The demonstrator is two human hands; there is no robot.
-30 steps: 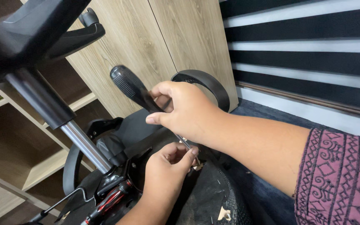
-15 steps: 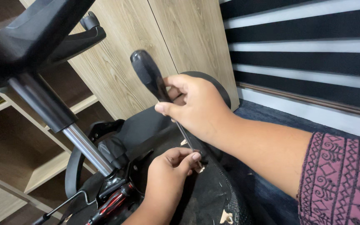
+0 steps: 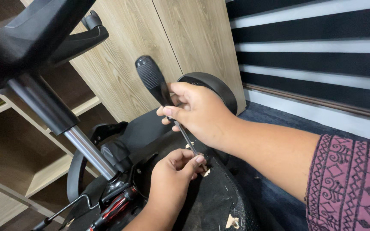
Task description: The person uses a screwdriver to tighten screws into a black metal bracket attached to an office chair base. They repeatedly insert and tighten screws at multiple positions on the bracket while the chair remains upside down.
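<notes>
My right hand point(image 3: 195, 111) grips a screwdriver point(image 3: 153, 81) just below its black ribbed handle, the handle tilted up and to the left. The thin metal shaft runs down to the black underside of an overturned office chair seat point(image 3: 215, 201). My left hand point(image 3: 174, 175) pinches the shaft near its tip with thumb and forefinger, resting on the torn black fabric. The tip itself is hidden by my fingers.
The chair's gas cylinder point(image 3: 65, 124) slants up left to the black wheel base point(image 3: 43, 30). A black armrest pad point(image 3: 213, 87) sits behind my right hand. Wooden cabinet doors point(image 3: 159, 47) and open shelves point(image 3: 18, 141) stand behind; a striped blind point(image 3: 317, 51) is at right.
The screwdriver handle has swung from leaning far left to more upright, and my right hand has shifted slightly right. My left hand stays at the shaft's tip.
</notes>
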